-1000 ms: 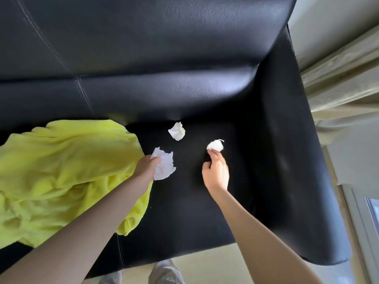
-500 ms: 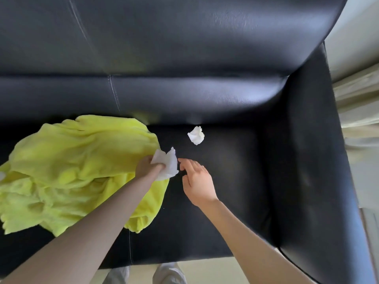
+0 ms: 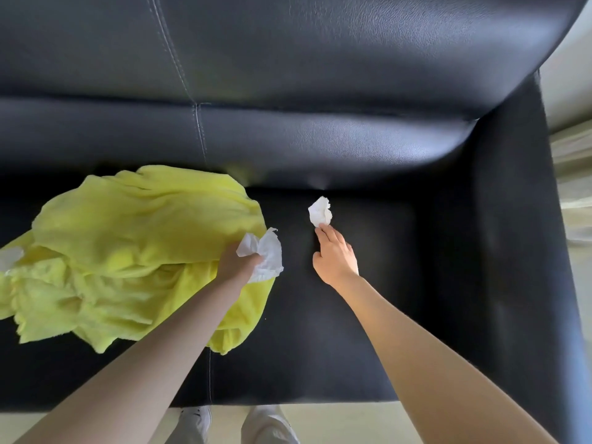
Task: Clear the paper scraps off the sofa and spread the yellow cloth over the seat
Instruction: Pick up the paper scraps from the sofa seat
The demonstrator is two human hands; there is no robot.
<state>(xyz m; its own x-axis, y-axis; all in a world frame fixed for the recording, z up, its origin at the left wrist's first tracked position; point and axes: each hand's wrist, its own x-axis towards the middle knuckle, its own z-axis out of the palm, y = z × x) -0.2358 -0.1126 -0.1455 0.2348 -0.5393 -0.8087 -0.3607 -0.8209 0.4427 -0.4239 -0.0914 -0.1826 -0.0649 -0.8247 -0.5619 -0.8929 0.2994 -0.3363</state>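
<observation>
A crumpled yellow cloth [image 3: 134,251] lies bunched on the left half of the black leather sofa seat [image 3: 336,341]. My left hand [image 3: 235,265] is shut on crumpled white paper [image 3: 267,254] at the cloth's right edge. A small white paper scrap [image 3: 320,211] lies on the seat near the backrest. My right hand [image 3: 334,254] reaches toward it, fingertips touching its lower edge, fingers extended. Another white scrap [image 3: 9,257] shows at the far left, against the cloth.
The sofa's backrest [image 3: 288,75] fills the top of the view and its armrest [image 3: 512,251] closes off the right side. Pale curtain fabric [image 3: 573,193] hangs beyond the armrest. My white shoes [image 3: 269,424] stand on the light floor by the seat's front edge.
The scrap that lay by my right hand is gone from the seat. My right hand passed by my left hand's paper, then moved up to the scrap near the backrest. The view shifted left.
</observation>
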